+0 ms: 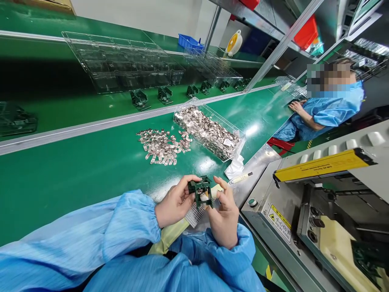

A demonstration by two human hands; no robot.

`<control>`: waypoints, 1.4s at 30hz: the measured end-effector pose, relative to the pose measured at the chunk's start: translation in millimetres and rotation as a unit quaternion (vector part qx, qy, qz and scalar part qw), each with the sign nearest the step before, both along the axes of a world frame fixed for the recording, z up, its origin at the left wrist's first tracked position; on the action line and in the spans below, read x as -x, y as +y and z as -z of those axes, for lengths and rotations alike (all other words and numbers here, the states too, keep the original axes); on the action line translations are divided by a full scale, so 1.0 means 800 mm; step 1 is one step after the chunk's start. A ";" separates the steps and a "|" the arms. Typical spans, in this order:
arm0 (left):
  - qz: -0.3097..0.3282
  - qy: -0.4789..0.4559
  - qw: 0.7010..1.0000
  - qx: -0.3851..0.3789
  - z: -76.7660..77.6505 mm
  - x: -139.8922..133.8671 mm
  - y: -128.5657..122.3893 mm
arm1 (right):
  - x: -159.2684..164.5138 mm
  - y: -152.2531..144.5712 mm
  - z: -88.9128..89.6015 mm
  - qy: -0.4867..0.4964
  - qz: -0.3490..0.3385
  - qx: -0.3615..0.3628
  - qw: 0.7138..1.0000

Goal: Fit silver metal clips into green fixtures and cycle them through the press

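Close in front of my body, a dark green plastic housing [204, 194], a hollow frame with small metal and white parts showing inside, is in my hands. My left hand [174, 204] grips its left side between thumb and fingers. The thumb of my right hand [224, 217] presses at its lower right edge, with the index finger raised and the other fingers bent beside it. Under the hands lies a strip of small metal pieces [194, 215], partly covered. Beyond, a pile of small silvery metal clips [161, 146] lies loose on the green tabletop [75, 182].
A clear plastic box [240, 148] full of metal clips stands beyond the pile, a white cloth [235, 167] and a marker-like tool [241, 178] near it. More housings [165, 95] line a belt beside clear trays [121, 65]. A machine [282, 211] stands right; a co-worker [331, 105] sits beyond.
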State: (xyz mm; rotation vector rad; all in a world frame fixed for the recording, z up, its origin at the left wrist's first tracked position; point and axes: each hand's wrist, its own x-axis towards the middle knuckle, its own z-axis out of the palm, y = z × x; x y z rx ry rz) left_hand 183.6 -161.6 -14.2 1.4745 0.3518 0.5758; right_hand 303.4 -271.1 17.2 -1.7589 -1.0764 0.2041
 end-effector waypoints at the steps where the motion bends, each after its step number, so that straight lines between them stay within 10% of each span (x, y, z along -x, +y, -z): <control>1: -0.001 0.000 1.000 -0.005 0.000 0.000 0.000 | 0.003 0.002 0.001 -0.019 0.001 -0.001 1.000; 19: -0.031 0.022 0.992 -0.116 -0.012 0.000 -0.001 | 0.025 0.009 0.020 -0.066 0.044 -0.038 0.996; 28: -0.036 -0.002 0.981 -0.189 -0.009 0.002 -0.003 | 0.034 0.015 0.011 0.155 0.054 -0.047 0.985; 34: 0.013 0.008 0.994 -0.108 -0.014 0.003 0.003 | 0.019 -0.001 0.008 0.279 0.010 -0.096 0.955; 42: 0.165 0.068 0.979 -0.102 -0.050 -0.003 -0.013 | -0.007 -0.078 -0.019 0.110 -0.130 -0.040 0.985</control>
